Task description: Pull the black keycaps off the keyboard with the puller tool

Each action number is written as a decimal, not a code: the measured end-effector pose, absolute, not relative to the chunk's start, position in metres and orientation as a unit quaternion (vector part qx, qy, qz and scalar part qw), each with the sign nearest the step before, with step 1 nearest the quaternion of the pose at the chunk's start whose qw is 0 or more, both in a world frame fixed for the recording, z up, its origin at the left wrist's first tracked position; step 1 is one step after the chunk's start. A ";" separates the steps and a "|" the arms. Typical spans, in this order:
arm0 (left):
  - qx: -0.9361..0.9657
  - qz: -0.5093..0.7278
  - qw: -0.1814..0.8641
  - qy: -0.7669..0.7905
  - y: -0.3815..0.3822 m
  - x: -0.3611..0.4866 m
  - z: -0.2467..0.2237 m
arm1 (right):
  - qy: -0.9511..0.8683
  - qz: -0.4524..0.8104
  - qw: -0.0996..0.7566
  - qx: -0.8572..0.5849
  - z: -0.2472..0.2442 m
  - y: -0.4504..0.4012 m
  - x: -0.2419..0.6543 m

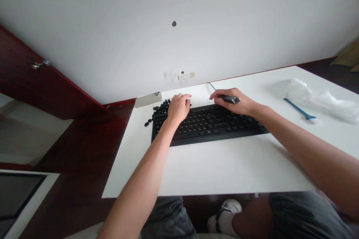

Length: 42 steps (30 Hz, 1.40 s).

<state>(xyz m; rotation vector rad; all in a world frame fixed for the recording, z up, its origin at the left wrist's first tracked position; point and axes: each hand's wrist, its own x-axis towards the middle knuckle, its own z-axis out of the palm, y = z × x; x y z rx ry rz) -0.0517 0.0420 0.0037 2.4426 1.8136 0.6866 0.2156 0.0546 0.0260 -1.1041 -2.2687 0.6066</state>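
Keeping our left hand point(178, 110) on the black keyboard point(210, 129), fingers bunched, grip unclear, while clamping a dark pen-shaped tool point(231, 99) in our right hand point(232, 101); loose keycaps point(159, 110) sit just left: light, best pinched by their sides.

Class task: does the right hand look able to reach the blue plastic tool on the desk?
Probably yes. The right hand holds a dark pen-shaped tool, so it may need freeing, but nothing stands between it and the blue plastic tool on the white desk.

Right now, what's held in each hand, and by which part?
The right hand grips a dark pen-shaped tool by its barrel. The left hand is over the black keyboard; whether it holds anything cannot be told.
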 end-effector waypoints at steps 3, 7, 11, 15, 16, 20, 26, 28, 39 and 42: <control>0.785 0.201 0.021 0.585 0.043 -0.055 0.002 | -0.834 0.241 0.272 -0.416 0.030 0.053 0.216; 0.776 0.210 0.030 0.594 0.043 -0.056 0.001 | -0.825 0.252 0.272 -0.427 0.031 0.055 0.217; 0.767 0.223 0.026 0.601 0.044 -0.057 0.001 | -0.814 0.260 0.284 -0.436 0.029 0.058 0.218; 0.780 0.238 0.018 0.579 0.041 -0.052 0.003 | -0.828 0.271 0.286 -0.400 0.032 0.059 0.224; 0.789 0.242 0.020 0.565 0.038 -0.049 0.004 | -0.835 0.269 0.281 -0.390 0.034 0.059 0.227; 0.833 0.250 0.033 0.492 0.026 -0.029 0.008 | -0.870 0.233 0.218 -0.375 0.040 0.066 0.244; 0.863 0.255 0.060 0.432 0.015 -0.012 0.006 | -0.887 0.190 0.130 -0.401 0.041 0.078 0.260; 0.864 0.257 0.062 0.429 0.016 -0.011 0.005 | -0.890 0.194 0.129 -0.392 0.042 0.076 0.260; 0.868 0.257 0.064 0.421 0.014 -0.008 0.001 | -0.894 0.140 0.123 -0.407 0.046 0.063 0.243; 0.870 0.257 0.059 0.418 0.013 -0.006 0.000 | -0.895 0.128 0.111 -0.413 0.047 0.060 0.240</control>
